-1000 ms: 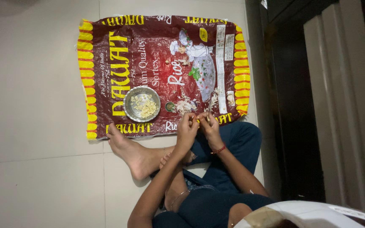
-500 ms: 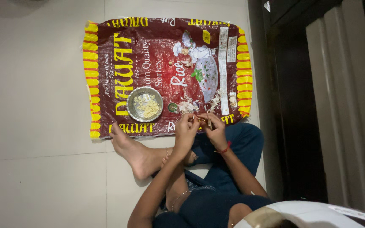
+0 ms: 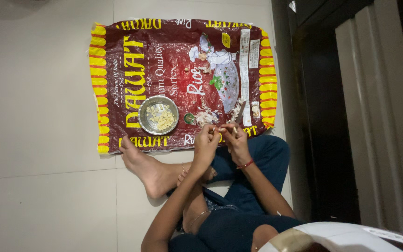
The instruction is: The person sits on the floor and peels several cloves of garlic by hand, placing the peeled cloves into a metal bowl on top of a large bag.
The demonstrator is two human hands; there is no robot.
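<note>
Maroon woven-plastic sack (image 3: 173, 56) with yellow-and-red banded borders lies flat on pale floor tiles (image 3: 38, 116), serving as a mat, and the single head view looks down on it from above a person seated at its near edge. Both hands meet just over that near edge, toward the right corner: the left hand (image 3: 206, 144) is curled, its fingertips (image 3: 213, 129) pinched together on a small pale piece that looks like a garlic clove (image 3: 221, 129), too small to tell for sure, and the right hand (image 3: 237, 142) is closed around a thin knife (image 3: 239, 114) whose blade points away across the sack. The 2 hands touch at the fingertips. Just beyond them on the sack sits a small heap of papery white peels (image 3: 204, 116), with more peels (image 3: 235, 108) beside the blade. Left of the hands, near the same edge, a round steel bowl (image 3: 142, 120) holds pale yellowish peeled pieces (image 3: 163, 119). A bare foot (image 3: 138, 161) rests at the sack's near edge below the bowl, and a red thread band (image 3: 243, 164) circles the right wrist.
</note>
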